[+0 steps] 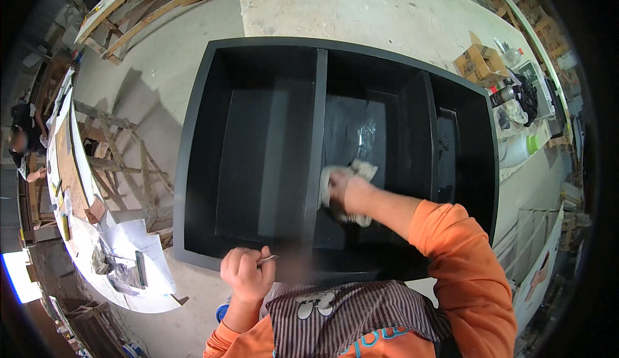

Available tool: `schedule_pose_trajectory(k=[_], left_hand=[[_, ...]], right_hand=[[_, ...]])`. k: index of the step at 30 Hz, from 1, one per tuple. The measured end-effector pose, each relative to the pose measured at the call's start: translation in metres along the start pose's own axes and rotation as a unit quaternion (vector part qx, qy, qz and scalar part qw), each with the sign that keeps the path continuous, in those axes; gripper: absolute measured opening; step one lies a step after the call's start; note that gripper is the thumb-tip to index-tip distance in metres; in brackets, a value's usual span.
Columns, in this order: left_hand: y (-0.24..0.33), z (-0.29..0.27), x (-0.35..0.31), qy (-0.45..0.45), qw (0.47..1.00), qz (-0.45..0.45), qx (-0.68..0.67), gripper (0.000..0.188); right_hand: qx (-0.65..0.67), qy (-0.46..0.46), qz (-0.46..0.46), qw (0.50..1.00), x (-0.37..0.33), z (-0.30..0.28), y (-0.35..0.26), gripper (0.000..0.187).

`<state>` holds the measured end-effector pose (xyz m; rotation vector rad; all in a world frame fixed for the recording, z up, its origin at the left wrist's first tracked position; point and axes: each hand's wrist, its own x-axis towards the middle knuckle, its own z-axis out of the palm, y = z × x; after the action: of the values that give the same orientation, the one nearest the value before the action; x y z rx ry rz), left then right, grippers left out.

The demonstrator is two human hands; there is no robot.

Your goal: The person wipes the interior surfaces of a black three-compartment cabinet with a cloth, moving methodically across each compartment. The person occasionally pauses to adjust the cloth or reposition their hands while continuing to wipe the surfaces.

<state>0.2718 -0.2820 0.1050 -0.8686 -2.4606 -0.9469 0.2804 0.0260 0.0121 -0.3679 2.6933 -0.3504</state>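
In front of me lies a large black open cabinet point(320, 139) with its compartments facing up. My right hand point(347, 190) reaches into the middle compartment and is closed on a pale crumpled rag point(365, 170), which lies against the left divider. A wet, glossy patch shows on the dark panel just beyond the rag. My left hand point(247, 271) is held at the near edge of the cabinet, fingers closed around a thin, light-coloured thing point(267, 260). Most of that thing is hidden in the fist, and a blurred patch lies beside it, so its kind is unclear.
The cabinet rests by a broad pale worktop point(361, 9). To the right stand a cardboard box point(481, 62), a dark bottle point(505, 95) and a white jug with a green cap point(520, 150). A cluttered white table point(132, 274) and another person point(26, 132) are at left.
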Motion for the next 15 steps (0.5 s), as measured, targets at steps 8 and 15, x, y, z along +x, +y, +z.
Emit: schedule_pose_trajectory(k=[8, 15], left_hand=[[-0.003, 0.001, -0.003, -0.022, 0.999, 0.003, 0.04, 0.023], [-0.003, -0.006, -0.008, -0.068, 0.996, -0.016, 0.05, 0.022]], right_hand=[[0.054, 0.249, 0.207, 0.945, 0.075, -0.029, 0.06, 0.028], [0.066, 0.354, 0.277, 0.891, 0.121, -0.05, 0.096, 0.022]])
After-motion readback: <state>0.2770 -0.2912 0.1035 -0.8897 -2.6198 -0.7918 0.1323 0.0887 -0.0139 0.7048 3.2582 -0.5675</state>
